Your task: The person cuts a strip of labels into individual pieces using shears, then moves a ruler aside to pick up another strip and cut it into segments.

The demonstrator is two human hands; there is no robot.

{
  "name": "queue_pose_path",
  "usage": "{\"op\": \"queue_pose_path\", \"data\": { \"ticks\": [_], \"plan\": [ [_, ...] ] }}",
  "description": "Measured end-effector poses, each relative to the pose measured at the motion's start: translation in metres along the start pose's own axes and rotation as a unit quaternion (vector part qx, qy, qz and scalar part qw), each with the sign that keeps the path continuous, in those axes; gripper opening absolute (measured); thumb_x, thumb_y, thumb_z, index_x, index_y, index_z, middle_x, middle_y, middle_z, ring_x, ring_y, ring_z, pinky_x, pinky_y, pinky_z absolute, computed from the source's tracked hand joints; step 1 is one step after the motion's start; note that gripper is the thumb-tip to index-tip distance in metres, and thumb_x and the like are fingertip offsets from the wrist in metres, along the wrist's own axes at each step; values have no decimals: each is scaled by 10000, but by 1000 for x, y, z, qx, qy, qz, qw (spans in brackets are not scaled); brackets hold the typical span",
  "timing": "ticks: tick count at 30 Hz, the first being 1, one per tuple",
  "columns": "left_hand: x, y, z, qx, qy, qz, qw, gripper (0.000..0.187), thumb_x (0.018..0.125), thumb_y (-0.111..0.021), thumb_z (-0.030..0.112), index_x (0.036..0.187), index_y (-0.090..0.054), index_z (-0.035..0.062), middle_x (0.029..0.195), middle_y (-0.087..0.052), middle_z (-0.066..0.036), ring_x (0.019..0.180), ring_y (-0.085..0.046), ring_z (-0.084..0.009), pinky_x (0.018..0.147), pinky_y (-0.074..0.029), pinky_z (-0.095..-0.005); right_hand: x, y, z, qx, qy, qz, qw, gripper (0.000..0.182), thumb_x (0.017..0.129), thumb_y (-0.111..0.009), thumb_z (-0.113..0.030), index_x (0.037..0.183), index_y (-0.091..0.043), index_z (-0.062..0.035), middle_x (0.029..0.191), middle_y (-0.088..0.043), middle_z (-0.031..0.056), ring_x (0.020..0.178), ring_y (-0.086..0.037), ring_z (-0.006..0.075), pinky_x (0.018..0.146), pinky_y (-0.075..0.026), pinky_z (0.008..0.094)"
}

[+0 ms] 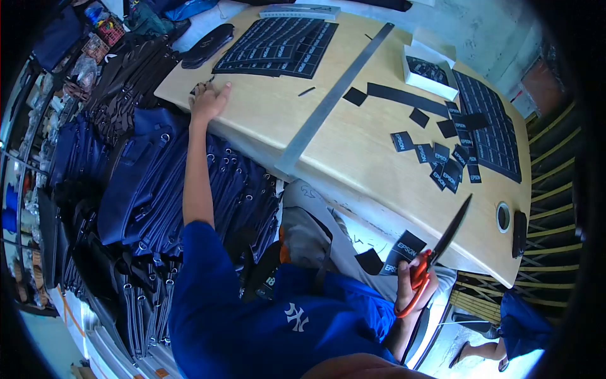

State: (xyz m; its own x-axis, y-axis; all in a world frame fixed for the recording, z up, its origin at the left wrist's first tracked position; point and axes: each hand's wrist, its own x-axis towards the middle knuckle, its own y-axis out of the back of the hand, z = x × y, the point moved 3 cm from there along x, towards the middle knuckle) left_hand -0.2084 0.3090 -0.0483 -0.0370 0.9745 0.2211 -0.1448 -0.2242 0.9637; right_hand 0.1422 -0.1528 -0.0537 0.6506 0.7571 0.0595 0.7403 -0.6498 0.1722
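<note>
Scissors [421, 278] with red-orange handles are gripped in my right hand [413, 292], low at the table's front edge, blades pointing up and right. Black labels printed EPSON [404, 247] show right beside that hand's fingers, above my lap. A plain black square [369, 261] lies just left of them. My left hand [211, 101] rests on the table's left edge with its fingers spread, and small dark scraps show at its fingertips. Farther back from it lie printed black label sheets [278, 47], loosely stacked.
A long metal ruler [341, 95] crosses the wooden table [252, 104]. Several cut labels [442, 155] lie right of it, by a white box [430, 72], another label sheet [489, 126] and a tape roll [502, 216]. Dark blue bags [151, 177] pile up at left. Another person's leg [483, 352] shows lower right.
</note>
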Motion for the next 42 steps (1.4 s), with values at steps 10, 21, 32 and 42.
{"op": "queue_pose_path", "data": {
  "ticks": [10, 21, 32, 42],
  "plan": [
    [-41, 20, 36, -135, -153, 49, 978, 407, 915, -491, 293, 1171, -572, -13, 1111, -600, -258, 1043, -577, -400, 917, -440, -428, -5, 1, -3, -4, -33, -39, 999, 184, 802, -703, -87, 891, -544, -64, 709, -476, -49, 604, -417, 26, 558, -322, 186],
    [-48, 17, 59, -283, -215, 60, 933, 323, 828, -553, 33, 1147, -597, 19, 982, -651, -231, 886, -654, -338, 785, -514, -376, -8, 6, 3, 20, -41, -27, 999, 180, 796, -712, -87, 861, -547, -59, 699, -474, -48, 609, -420, 32, 563, -321, 188],
    [49, -7, -69, -113, 27, 147, 982, 217, 827, -639, 160, 1008, -658, 43, 950, -668, -193, 912, -645, -346, 811, -507, -402, -6, 4, 6, 22, -11, -14, 1000, 184, 790, -722, -60, 851, -548, -51, 658, -501, -55, 570, -446, 8, 521, -326, 163],
    [38, 14, -25, -210, -157, 182, 948, 114, 817, -657, 120, 910, -678, 55, 836, -670, -153, 777, -653, -304, 714, -513, -356, -7, 0, -1, 75, -57, -15, 995, 182, 793, -699, -18, 807, -521, -56, 607, -471, -70, 524, -414, -3, 474, -299, 165]
  ]
}}
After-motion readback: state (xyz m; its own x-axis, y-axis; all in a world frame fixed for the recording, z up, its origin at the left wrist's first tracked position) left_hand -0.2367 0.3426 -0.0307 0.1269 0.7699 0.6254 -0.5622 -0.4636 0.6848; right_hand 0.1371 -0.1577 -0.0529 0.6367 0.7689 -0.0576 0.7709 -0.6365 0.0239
